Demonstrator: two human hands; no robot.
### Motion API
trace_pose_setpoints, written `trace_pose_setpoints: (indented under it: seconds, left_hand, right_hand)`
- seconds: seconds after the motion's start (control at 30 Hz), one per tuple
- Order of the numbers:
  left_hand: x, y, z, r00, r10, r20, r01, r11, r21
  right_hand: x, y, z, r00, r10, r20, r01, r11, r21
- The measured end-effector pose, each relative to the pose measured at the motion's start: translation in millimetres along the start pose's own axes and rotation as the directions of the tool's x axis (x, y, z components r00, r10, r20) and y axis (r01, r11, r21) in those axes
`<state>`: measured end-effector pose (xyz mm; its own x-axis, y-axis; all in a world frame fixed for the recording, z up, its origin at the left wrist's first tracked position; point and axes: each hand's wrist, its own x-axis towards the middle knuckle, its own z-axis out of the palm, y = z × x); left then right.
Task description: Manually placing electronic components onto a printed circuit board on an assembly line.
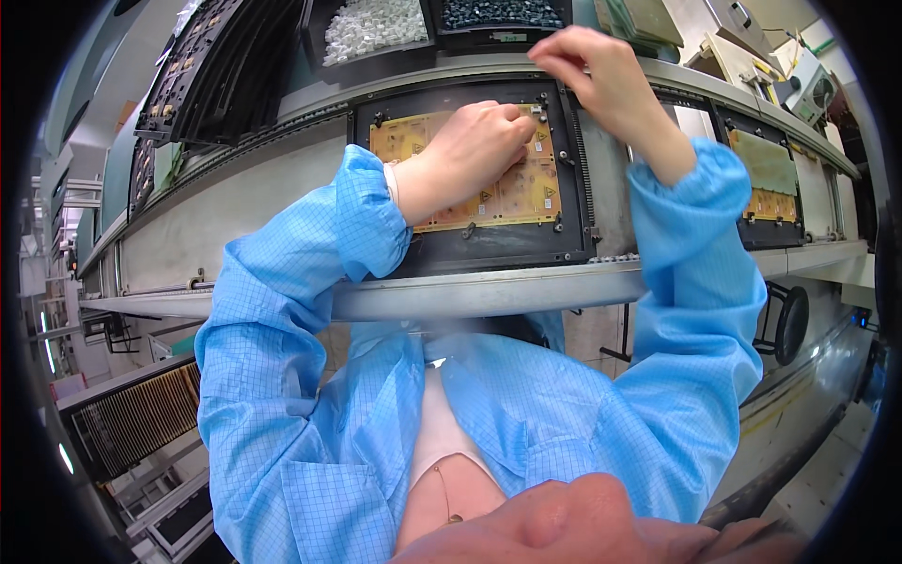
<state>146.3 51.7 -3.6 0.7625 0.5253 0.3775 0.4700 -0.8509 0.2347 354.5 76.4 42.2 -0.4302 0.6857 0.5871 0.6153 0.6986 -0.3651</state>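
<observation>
A yellow circuit board (442, 218) lies in a black carrier frame (395, 258) on the conveyor line in front of me. My left hand (470, 155) is over the middle of the board, its fingers curled and pressed together. Whatever those fingers hold, if anything, is hidden beneath them. My right hand (601, 80) is raised past the board's far right corner, near a bin of dark small parts (503, 13). Its fingers are bent together toward the left, and I cannot make out anything between them.
Beside the dark parts stands a bin of white small parts (376, 28). Black trays (211, 70) are stacked at the far left. Another carrier with a yellow board (772, 204) sits on the line to the right. The metal rail (489, 293) runs along the near edge.
</observation>
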Motion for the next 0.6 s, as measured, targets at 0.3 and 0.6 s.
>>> trace_pose_setpoints:
  seconds: [0.3,0.6]
  left_hand:
    - [0,-9,-34,0.837,-0.424,0.346,0.546,0.678,-0.491]
    - [-40,-19,-60,0.724,-0.411,0.554,0.640,0.099,-0.762]
  right_hand:
    - [-93,-11,33,0.706,0.639,0.303,-0.624,0.360,0.694]
    - [-77,-37,67,0.671,0.600,0.435,-0.627,0.148,0.765]
